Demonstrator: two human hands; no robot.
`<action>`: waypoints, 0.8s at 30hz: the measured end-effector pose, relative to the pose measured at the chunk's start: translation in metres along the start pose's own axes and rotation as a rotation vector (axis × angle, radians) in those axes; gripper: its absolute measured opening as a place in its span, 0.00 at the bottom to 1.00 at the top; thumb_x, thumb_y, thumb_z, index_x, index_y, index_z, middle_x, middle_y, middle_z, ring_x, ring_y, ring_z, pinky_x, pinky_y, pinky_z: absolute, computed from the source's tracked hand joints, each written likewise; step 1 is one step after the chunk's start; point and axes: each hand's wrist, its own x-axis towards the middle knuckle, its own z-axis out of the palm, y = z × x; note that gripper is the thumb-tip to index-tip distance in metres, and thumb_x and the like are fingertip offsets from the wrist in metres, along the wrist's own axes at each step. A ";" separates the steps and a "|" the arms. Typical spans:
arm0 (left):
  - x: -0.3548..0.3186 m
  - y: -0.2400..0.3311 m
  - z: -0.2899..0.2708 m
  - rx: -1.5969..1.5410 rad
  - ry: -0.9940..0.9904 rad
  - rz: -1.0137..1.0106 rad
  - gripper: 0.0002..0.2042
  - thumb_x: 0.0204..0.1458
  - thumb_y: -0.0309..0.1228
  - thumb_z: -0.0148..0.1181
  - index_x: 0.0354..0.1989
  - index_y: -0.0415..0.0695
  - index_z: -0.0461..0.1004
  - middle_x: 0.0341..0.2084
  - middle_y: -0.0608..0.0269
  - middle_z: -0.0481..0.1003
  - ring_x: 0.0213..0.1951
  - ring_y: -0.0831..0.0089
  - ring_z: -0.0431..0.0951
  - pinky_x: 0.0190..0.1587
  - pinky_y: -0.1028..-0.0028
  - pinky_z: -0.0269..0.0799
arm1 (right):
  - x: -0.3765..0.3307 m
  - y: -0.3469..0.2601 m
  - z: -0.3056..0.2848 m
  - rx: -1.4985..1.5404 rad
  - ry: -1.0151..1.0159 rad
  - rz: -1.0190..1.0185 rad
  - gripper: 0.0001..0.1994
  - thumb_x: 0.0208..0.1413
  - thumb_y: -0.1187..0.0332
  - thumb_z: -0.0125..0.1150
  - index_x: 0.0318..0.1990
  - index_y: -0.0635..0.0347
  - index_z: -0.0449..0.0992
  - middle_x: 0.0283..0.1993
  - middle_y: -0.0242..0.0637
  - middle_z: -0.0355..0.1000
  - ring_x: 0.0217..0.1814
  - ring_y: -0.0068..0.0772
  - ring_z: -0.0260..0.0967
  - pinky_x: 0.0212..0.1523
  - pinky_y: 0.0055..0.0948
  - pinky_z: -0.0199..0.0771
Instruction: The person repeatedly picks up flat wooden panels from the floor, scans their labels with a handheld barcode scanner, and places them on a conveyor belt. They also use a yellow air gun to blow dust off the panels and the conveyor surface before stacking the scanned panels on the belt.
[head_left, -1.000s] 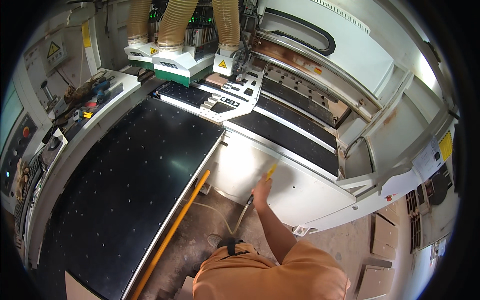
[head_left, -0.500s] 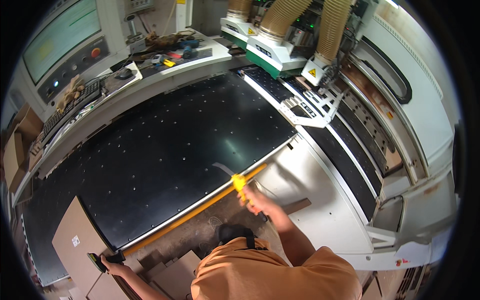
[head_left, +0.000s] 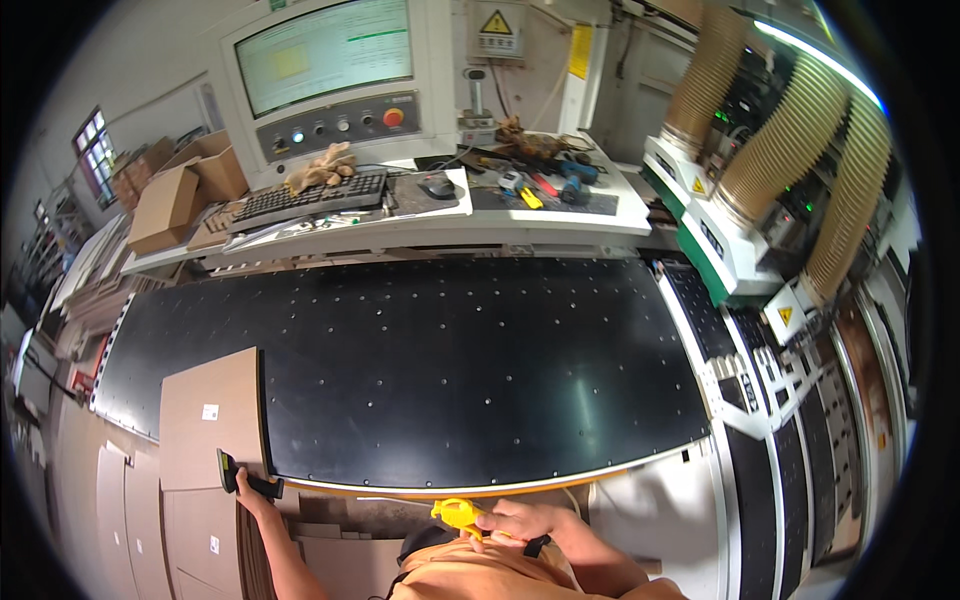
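A black handheld barcode scanner point(head_left: 229, 472) is gripped in my left hand point(head_left: 250, 497), over the front edge of a stack of brown-faced boards. The top panel point(head_left: 225, 375) there carries a small white label point(head_left: 210, 411) and lies beside the black machine bed point(head_left: 430, 350), partly over its left end. Close to my body, my right hand point(head_left: 530, 521) is closed round a yellow air blow gun point(head_left: 457, 513). The gun's thin nozzle points left, along the bed's front edge. My fingers partly cover its handle.
Beyond the bed, a desk holds a keyboard point(head_left: 310, 203), work gloves point(head_left: 322, 168), a mouse point(head_left: 437, 187) and hand tools under a control screen point(head_left: 325, 55). Cardboard boxes point(head_left: 165, 210) sit at far left. The machine head point(head_left: 720, 245) with ribbed hoses stands at right.
The view has swung left and up. My right hand has drawn the blow gun back from over the bed's edge toward my body. The scanner stays in my left hand by the boards.
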 end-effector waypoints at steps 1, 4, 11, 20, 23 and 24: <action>-0.002 0.002 0.003 0.046 0.056 -0.017 0.11 0.52 0.42 0.64 0.32 0.50 0.71 0.23 0.72 0.68 0.24 0.76 0.71 0.25 0.71 0.72 | -0.003 -0.001 -0.004 -0.041 0.020 -0.035 0.29 0.71 0.45 0.39 0.47 0.67 0.76 0.27 0.26 0.71 0.13 0.13 0.54 0.16 0.19 0.56; -0.006 0.002 0.011 -0.025 0.057 0.039 0.09 0.51 0.40 0.64 0.29 0.52 0.71 0.21 0.73 0.69 0.22 0.77 0.70 0.23 0.72 0.68 | -0.009 -0.003 -0.019 -0.144 -0.036 0.138 0.29 0.70 0.43 0.39 0.38 0.59 0.80 0.09 0.19 0.52 0.10 0.15 0.49 0.14 0.23 0.50; 0.009 -0.009 0.019 -0.080 0.021 0.069 0.10 0.50 0.41 0.64 0.27 0.52 0.71 0.20 0.75 0.67 0.21 0.78 0.69 0.24 0.74 0.66 | -0.009 0.002 -0.038 -0.312 0.126 0.145 0.26 0.71 0.47 0.41 0.41 0.57 0.82 0.10 0.22 0.55 0.11 0.16 0.50 0.15 0.24 0.52; 0.034 -0.006 0.008 0.048 0.066 0.093 0.16 0.45 0.44 0.67 0.35 0.47 0.76 0.24 0.70 0.72 0.25 0.75 0.74 0.28 0.74 0.70 | -0.012 0.022 -0.064 -0.167 0.119 0.110 0.25 0.71 0.46 0.43 0.42 0.58 0.80 0.13 0.22 0.57 0.11 0.16 0.51 0.16 0.24 0.53; 0.035 -0.004 0.009 0.065 0.075 0.079 0.15 0.45 0.44 0.67 0.34 0.47 0.76 0.23 0.71 0.72 0.24 0.75 0.73 0.27 0.75 0.69 | -0.014 0.022 -0.078 -0.071 0.144 0.087 0.26 0.71 0.46 0.42 0.46 0.59 0.77 0.14 0.22 0.58 0.11 0.17 0.52 0.16 0.22 0.54; 0.035 -0.003 0.010 0.071 0.082 0.071 0.15 0.45 0.44 0.67 0.34 0.47 0.76 0.23 0.71 0.72 0.23 0.75 0.73 0.26 0.75 0.69 | -0.014 0.021 -0.082 -0.081 0.127 0.060 0.26 0.71 0.46 0.41 0.48 0.61 0.75 0.14 0.23 0.60 0.10 0.17 0.53 0.16 0.21 0.55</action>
